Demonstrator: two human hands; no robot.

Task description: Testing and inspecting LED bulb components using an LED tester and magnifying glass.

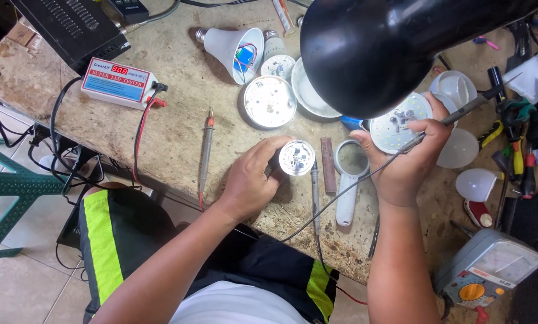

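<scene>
My left hand (252, 177) grips a small round bulb base (297, 158) with a circuit disc facing up, resting on the worn workbench (179, 135). My right hand (408, 157) holds a round white LED board (399, 122) together with a soldering iron (467, 108) whose grey cable trails down toward me. A white magnifying glass (349, 180) lies between the two hands. A black lamp shade (377, 48) hangs over the right hand and hides part of the board.
An LED tester box (118, 81) with red and black probe leads sits at the left. Opened bulb housings (236, 51), a round LED plate (270, 102), white diffuser domes (476, 183), screwdrivers (518, 159) and an analog multimeter (491, 270) crowd the bench.
</scene>
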